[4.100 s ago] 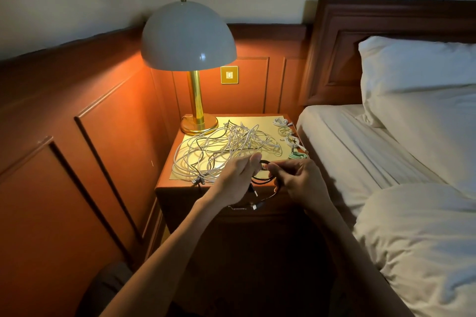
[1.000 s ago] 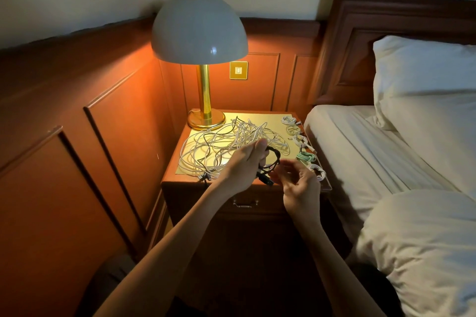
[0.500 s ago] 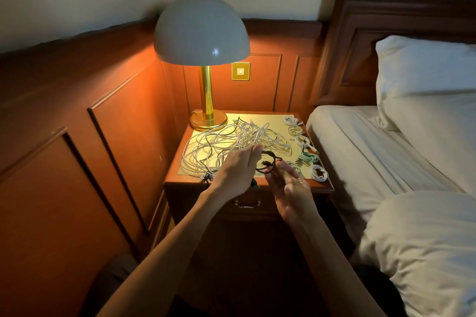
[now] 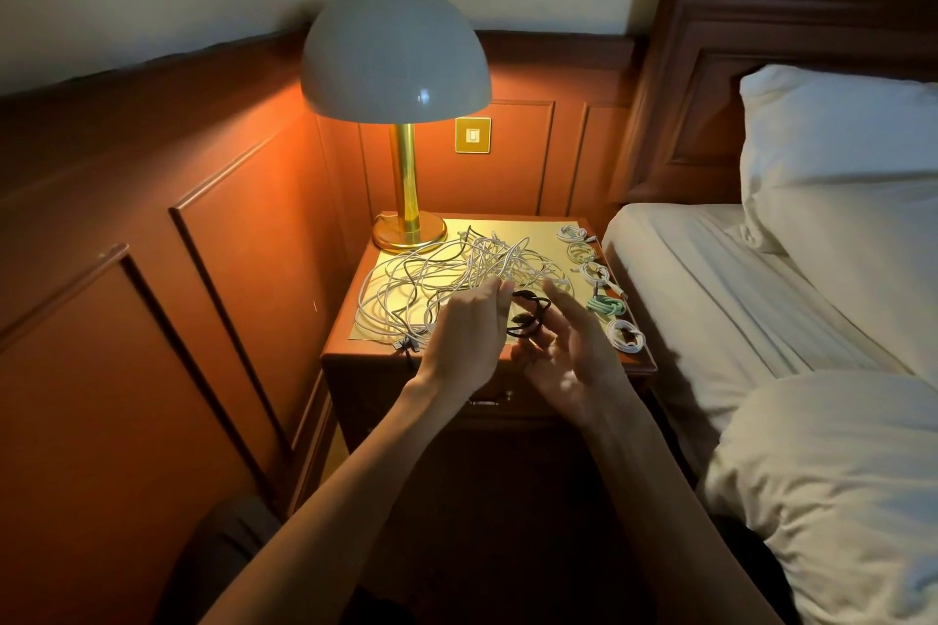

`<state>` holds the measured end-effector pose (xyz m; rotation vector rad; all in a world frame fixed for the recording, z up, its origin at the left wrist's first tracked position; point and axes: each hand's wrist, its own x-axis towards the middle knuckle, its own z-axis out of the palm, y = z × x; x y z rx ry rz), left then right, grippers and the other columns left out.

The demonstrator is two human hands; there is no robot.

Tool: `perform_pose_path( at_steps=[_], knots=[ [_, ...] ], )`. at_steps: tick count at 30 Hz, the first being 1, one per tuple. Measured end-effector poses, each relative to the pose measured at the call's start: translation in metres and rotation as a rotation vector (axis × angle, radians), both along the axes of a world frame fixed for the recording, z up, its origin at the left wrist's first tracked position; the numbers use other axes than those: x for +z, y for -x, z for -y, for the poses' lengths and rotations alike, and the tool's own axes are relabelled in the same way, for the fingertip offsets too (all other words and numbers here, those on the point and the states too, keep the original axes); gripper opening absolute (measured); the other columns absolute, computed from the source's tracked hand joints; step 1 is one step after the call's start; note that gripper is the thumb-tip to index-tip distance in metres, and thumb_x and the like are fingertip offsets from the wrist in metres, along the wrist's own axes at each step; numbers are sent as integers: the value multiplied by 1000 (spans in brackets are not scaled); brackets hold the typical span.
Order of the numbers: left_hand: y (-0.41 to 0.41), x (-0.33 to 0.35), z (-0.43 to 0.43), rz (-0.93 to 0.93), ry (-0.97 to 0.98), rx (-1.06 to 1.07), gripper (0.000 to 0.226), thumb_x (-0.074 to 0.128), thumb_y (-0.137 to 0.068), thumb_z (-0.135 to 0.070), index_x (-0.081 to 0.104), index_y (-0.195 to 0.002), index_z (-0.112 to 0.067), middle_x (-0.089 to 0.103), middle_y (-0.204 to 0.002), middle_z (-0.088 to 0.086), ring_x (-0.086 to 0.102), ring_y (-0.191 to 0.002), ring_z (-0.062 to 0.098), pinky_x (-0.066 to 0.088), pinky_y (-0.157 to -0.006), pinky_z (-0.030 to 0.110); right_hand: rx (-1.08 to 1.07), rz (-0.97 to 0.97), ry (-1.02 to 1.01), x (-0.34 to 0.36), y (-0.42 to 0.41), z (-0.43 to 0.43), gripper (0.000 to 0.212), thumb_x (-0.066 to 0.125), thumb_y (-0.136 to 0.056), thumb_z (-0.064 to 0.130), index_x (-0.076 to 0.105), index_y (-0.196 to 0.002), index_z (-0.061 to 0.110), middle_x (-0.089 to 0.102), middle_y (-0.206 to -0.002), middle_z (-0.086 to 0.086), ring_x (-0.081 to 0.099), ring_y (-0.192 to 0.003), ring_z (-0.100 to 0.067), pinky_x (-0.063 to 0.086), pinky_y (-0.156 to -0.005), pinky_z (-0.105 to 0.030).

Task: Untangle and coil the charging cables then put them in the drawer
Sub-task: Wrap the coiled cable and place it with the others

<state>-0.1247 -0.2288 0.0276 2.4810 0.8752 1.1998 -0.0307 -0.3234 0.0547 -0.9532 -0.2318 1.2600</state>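
1. Step in hand: coiling one cable. The left hand (image 4: 464,338) pinches a small coil of black cable (image 4: 530,315) at its fingertips, above the front edge of the nightstand (image 4: 345,346).
2. The right hand (image 4: 571,353), at 3 o'clock of the left, lies palm-up with its fingers spread loose and appears to grasp nothing. Its lower fingers sit just beside the coil.
3. Progress, as I judge it: early to middling. A row of coiled cables (image 4: 606,305), white and one green, lines the 3 o'clock edge of the top. A big tangle of white cables (image 4: 436,282) fills the middle, at 11 o'clock of the hands.
4. Next move, likely: secure the black coil's loose end, then set it down by the row or open the drawer (image 4: 375,391) at 6 o'clock, which looks closed.
5. Hard to make out:
   - the right hand is motion-blurred, so contact with the coil is unclear;
   - the coil's plug ends are lost in shadow;
   - the wrists hide most of the drawer handle (image 4: 484,402).
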Motion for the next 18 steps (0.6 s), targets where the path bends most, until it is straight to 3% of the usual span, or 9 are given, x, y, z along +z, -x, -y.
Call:
perform_pose_path(
  at_steps=[3,7,9,10,12,13,15,16,18],
  knots=[
    [0,1,-1,34,10,-44,36,36,-108,-29,61,-94,-7,56,-65,-4,51,-52,10,36,-49,18,2,200,41,1,1,-3,25,69,-90,10,69,-115,5,65,-105,-11,57,-92,-22,47,-75,-29],
    [1,1,-5,53,115,-85,32,34,-109,-29,52,-86,-15,44,-58,-8,43,-48,8,29,-46,19,-46,346,86,0,-2,1,32,68,-87,-5,59,-119,-3,69,-107,-17,69,-91,-24,60,-71,-32],
    [1,2,-5,79,291,-62,38,30,-109,-34,58,-97,-12,56,-68,-3,51,-58,9,33,-54,21,-25,475,83,-2,-3,5,44,69,-86,-8,54,-128,-6,70,-107,-17,72,-88,-24,63,-69,-33],
    [1,3,-6,106,427,-41,44,28,-109,-37,60,-115,-9,66,-86,2,60,-75,11,39,-64,21,7,529,95,-3,-2,6,48,68,-86,-9,52,-132,-7,72,-106,-17,73,-83,-22,63,-65,-32],
    [-3,6,-8,190,758,-30,50,25,-109,-40,49,-140,-9,63,-126,7,58,-112,17,42,-87,27,68,639,139,-3,1,6,43,69,-87,-7,55,-128,-9,73,-102,-19,72,-71,-20,62,-60,-32],
    [-7,6,-8,236,893,-28,48,24,-109,-38,51,-136,-9,61,-124,6,57,-110,16,41,-89,28,82,700,168,-2,3,5,37,69,-88,-5,58,-124,-9,74,-97,-18,72,-67,-18,63,-59,-32],
    [-15,7,-8,291,1072,25,43,25,-109,-36,59,-107,-9,59,-101,7,53,-88,14,40,-78,31,104,857,223,-3,3,2,25,64,-93,-4,63,-117,-7,73,-85,-13,71,-63,-18,63,-60,-33],
    [-19,8,-8,315,1134,57,44,27,-109,-36,60,-106,-8,58,-101,10,54,-89,17,41,-78,33,120,951,251,-5,3,1,19,62,-95,-2,66,-113,-5,73,-83,-12,72,-64,-20,63,-62,-35],
    [-24,9,-9,331,1229,78,47,33,-106,-40,58,-124,-5,60,-109,15,56,-103,26,43,-88,40,139,1135,290,-10,4,0,11,61,-95,2,71,-99,5,74,-82,-12,74,-70,-25,63,-68,-42]
  ],
)
